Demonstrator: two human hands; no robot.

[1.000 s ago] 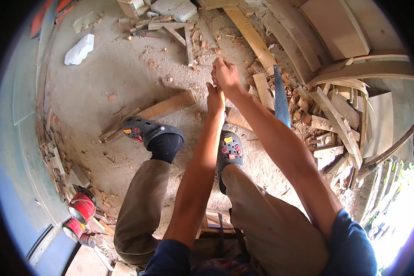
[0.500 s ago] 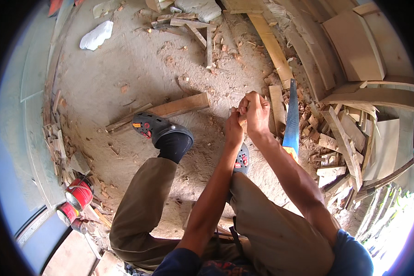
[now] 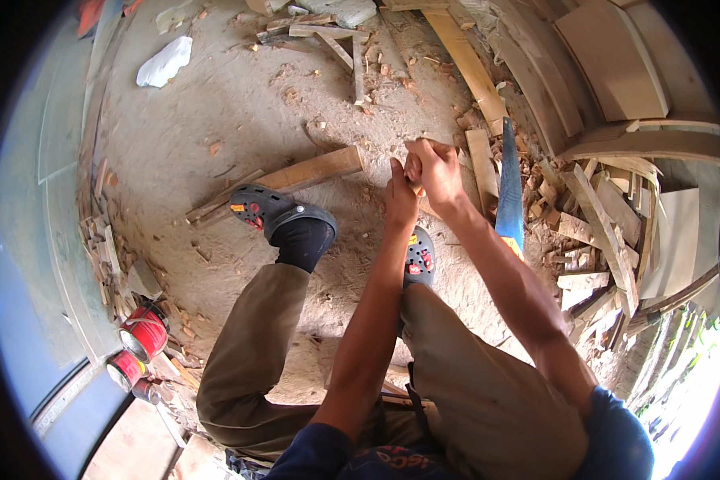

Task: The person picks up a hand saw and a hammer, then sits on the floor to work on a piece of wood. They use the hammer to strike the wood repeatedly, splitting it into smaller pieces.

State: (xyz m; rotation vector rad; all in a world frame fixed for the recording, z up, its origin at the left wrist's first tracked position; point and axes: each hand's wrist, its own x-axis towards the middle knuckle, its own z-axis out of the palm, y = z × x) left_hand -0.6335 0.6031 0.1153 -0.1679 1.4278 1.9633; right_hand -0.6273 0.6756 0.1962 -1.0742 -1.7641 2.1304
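In front of my right knee, my left hand (image 3: 401,196) and my right hand (image 3: 440,174) come together, fingers curled and closed. A small pale bit (image 3: 421,191) shows between them; most of it is hidden, so I cannot tell what it is. Below the hands is my right clog (image 3: 418,254), dark grey with red charms. My left clog (image 3: 274,212) rests beside a wooden plank (image 3: 320,171) on the dusty ground. To the right of my right hand stands a handsaw (image 3: 510,180) with a blue blade and a yellow-orange handle end.
Wood offcuts (image 3: 588,232) and boards (image 3: 612,68) pile up along the right. A long plank (image 3: 466,60) lies at the far right. A small wooden frame (image 3: 352,56) and a white lump (image 3: 165,62) are farther off. Red cans (image 3: 145,332) stand at the left by a bluish panel (image 3: 52,200).
Both hands have shifted slightly up and left, still together. The right hand's fingers have turned more to the left. The whole view has tilted a little.
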